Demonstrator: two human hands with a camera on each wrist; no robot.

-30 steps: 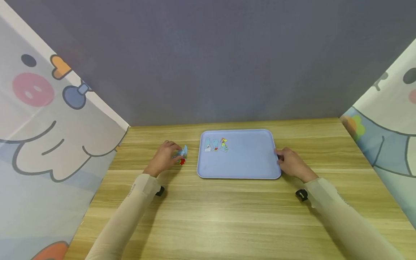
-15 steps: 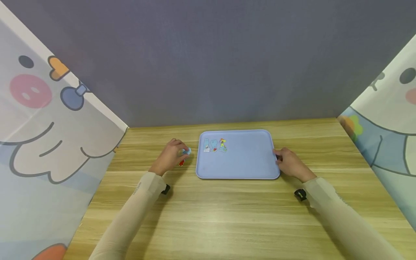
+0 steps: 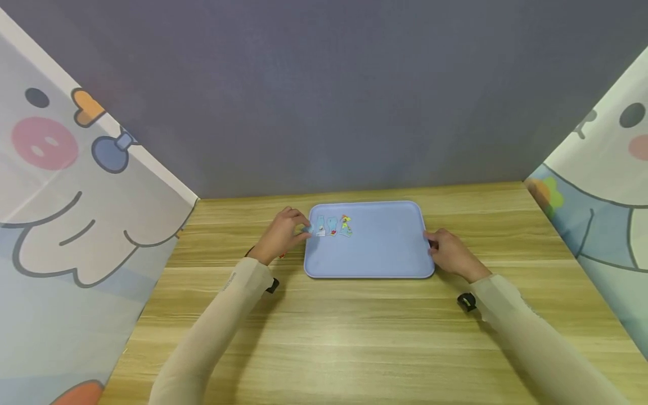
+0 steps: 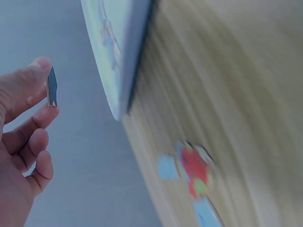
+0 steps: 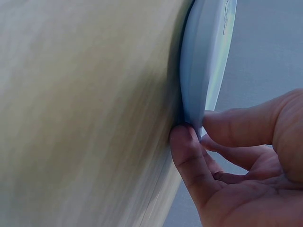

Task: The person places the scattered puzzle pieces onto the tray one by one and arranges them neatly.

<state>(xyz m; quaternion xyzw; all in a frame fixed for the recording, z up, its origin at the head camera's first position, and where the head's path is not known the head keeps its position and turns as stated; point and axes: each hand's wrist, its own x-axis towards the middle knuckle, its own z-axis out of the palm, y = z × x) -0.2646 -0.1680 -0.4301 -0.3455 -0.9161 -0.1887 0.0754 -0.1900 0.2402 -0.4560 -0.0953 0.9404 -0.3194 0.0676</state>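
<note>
My left hand (image 3: 281, 233) is over the left rim of the blue tray (image 3: 374, 250). Its thumb and fingers pinch a small flat puzzle piece (image 4: 52, 87), seen nearly edge-on in the left wrist view. Within the tray, three light-blue puzzle pieces (image 3: 332, 225) with bits of red and yellow print form a row near the upper left corner. My right hand (image 3: 452, 256) grips the tray's right edge, thumb above the rim and a finger below it in the right wrist view.
On the wooden table (image 3: 324, 337), left of the tray, lie a red-printed piece (image 4: 195, 165) and light-blue pieces (image 4: 168, 167), blurred in the left wrist view. A grey panel (image 3: 354, 101) rises behind the table, with cartoon-printed cloths at both sides.
My left hand has picked a puzzle piece up off the pile on the table and carried it right, to the tray's left rim. My right hand has kept its grip on the tray.
</note>
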